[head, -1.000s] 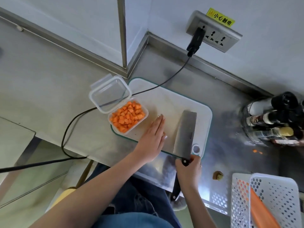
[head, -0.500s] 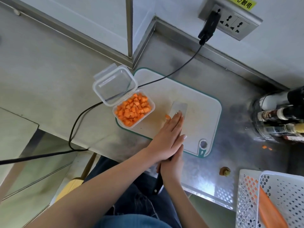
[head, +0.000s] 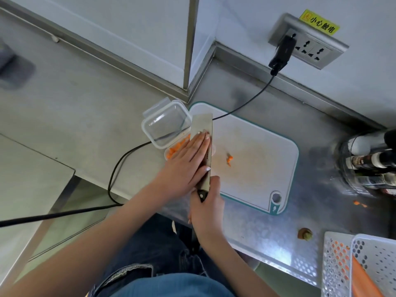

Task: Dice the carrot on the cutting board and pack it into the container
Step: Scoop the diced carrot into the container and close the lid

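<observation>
Nearing completion, by judgement. Cutting board [head: 257,151] right of grip, almost bare. Container [head: 171,152] directly under cleaver [head: 202,133], holding diced carrot [head: 175,147]. Right hand [head: 206,207] wraps cleaver handle; left hand [head: 188,163] lies flat, fingers straight, against blade. Stray carrot pieces [head: 229,159] just right of blade, unpacked.

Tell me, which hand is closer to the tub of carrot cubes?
Left. The left hand lies flat on the cleaver blade right over the container; the right hand holds the cleaver's handle, nearer the person.
</observation>
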